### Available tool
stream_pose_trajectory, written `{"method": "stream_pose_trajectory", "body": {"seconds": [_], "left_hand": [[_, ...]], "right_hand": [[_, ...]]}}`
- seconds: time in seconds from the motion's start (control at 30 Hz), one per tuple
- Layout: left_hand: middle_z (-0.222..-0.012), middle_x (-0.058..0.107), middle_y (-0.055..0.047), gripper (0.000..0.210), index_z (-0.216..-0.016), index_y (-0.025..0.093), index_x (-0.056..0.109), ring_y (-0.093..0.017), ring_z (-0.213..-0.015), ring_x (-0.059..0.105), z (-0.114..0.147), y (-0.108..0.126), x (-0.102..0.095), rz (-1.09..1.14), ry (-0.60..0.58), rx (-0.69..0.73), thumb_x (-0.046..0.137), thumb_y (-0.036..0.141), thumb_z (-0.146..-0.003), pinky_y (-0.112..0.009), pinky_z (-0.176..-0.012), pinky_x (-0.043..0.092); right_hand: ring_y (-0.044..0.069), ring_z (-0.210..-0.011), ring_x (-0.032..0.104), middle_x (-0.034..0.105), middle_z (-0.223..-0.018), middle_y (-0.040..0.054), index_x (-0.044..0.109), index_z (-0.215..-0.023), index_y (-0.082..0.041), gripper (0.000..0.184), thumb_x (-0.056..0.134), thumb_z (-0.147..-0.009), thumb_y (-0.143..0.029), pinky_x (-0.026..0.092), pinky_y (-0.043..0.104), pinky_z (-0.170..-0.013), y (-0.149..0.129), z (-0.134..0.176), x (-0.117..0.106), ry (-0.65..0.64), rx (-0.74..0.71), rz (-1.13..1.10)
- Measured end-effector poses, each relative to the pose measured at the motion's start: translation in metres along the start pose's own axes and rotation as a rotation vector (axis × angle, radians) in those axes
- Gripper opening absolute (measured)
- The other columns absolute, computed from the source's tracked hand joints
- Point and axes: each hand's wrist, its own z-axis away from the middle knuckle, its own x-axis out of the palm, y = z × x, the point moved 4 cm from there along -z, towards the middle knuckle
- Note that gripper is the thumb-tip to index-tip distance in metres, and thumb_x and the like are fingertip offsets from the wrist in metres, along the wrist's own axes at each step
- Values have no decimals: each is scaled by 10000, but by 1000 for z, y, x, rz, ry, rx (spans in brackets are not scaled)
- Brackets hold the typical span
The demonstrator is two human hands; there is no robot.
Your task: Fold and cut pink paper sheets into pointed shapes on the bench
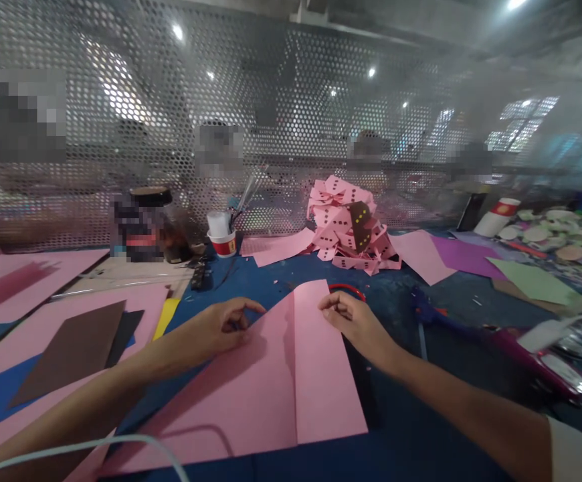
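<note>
A folded sheet of pink paper point(258, 388) lies before me on the blue table, with an upright crease and a narrow flap on its right. My left hand point(231, 325) is at the sheet's upper left edge, thumb close to the paper, index finger stretched out and the other fingers curled. At the flap's upper right edge, my right hand point(346, 314) has its fingers bent together in a pinch on the paper. Something red and curved point(348, 290) shows partly behind the right hand, and a black strip lies along the sheet's right side.
A pile of pink cut pieces with dark dots point(338, 227) stands at the back. Left lie pink sheets and a brown sheet point(73, 348). A cup with brushes point(222, 242) is behind. Right are a magenta tool point(546, 368) and coloured sheets. A pale cable crosses lower left.
</note>
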Motion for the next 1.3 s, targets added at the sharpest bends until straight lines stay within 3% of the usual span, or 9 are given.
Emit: {"method": "stream_pose_trajectory", "body": {"seconds": [0.13, 0.27, 0.37, 0.5, 0.77, 0.97, 1.07, 1.2, 1.3], "left_hand": [[-866, 695, 1, 288, -1164, 293, 657, -188, -711, 645, 6, -1, 9, -325, 56, 2, 549, 290, -897, -278, -615, 468], [-1150, 693, -63, 250, -1135, 260, 672, -240, -1036, 652, 9, 18, 28, -509, 231, 262, 495, 284, -961, -359, -865, 518], [-1366, 619, -78, 416, -1352, 237, 569, -234, -1249, 566, 9, 26, 49, -496, 181, 411, 470, 167, -954, -395, -1041, 470], [-1463, 562, -53, 499, -1455, 273, 483, -263, -1378, 469, 7, 19, 63, -557, 117, 429, 509, 206, -962, -465, -1140, 388], [-1384, 631, -36, 412, -1366, 285, 572, -242, -1283, 570, 14, 27, 55, -545, -5, 406, 530, 228, -960, -432, -1085, 449], [-1372, 632, -54, 426, -1351, 282, 571, -260, -1244, 602, 5, 14, 38, -210, 192, 137, 571, 351, -931, -437, -1055, 488], [-1313, 669, -71, 469, -1342, 261, 573, -264, -1142, 663, 0, 3, 33, -2, 186, 7, 605, 375, -889, -425, -964, 549], [-1209, 717, -70, 483, -1319, 244, 587, -234, -966, 709, -2, 3, 33, 112, 119, -21, 645, 368, -856, -389, -860, 586], [-1167, 725, -58, 382, -1245, 252, 640, -246, -1022, 690, 1, 10, 36, -44, 204, 53, 614, 331, -872, -409, -905, 566]], "right_hand": [[122, -671, 517, 558, -760, -15, 637, -946, -173, 115, 554, -886, -226, 403, 244, -607, 5, 7, 2, -24, -21, 47], [115, -603, 468, 530, -695, -28, 639, -914, -183, 111, 539, -867, -183, 344, 239, -544, 0, 12, 6, -24, -41, 127], [111, -586, 460, 539, -694, -30, 641, -911, -183, 140, 521, -850, -145, 335, 241, -538, -1, 14, 8, -32, -30, 145], [108, -567, 453, 552, -690, -33, 663, -934, -184, 214, 492, -836, -99, 325, 245, -529, 0, 15, 9, -45, -40, 168], [124, -676, 529, 631, -826, 11, 651, -936, -172, 125, 545, -870, -163, 396, 250, -597, -1, 15, 11, -104, -19, 57], [129, -720, 533, 624, -850, 14, 658, -927, -183, 96, 575, -888, -213, 416, 251, -636, -6, 15, 12, -180, -31, -50], [147, -792, 569, 645, -901, 31, 664, -924, -185, 101, 599, -888, -254, 441, 262, -682, -7, 15, 12, -232, -32, -95], [144, -771, 567, 641, -883, 27, 664, -918, -188, 119, 600, -902, -286, 439, 256, -667, -6, 15, 13, -252, -49, -69], [127, -697, 541, 623, -834, 10, 656, -955, -189, 131, 573, -932, -288, 420, 244, -618, -5, 16, 12, -214, -70, 35]]}}
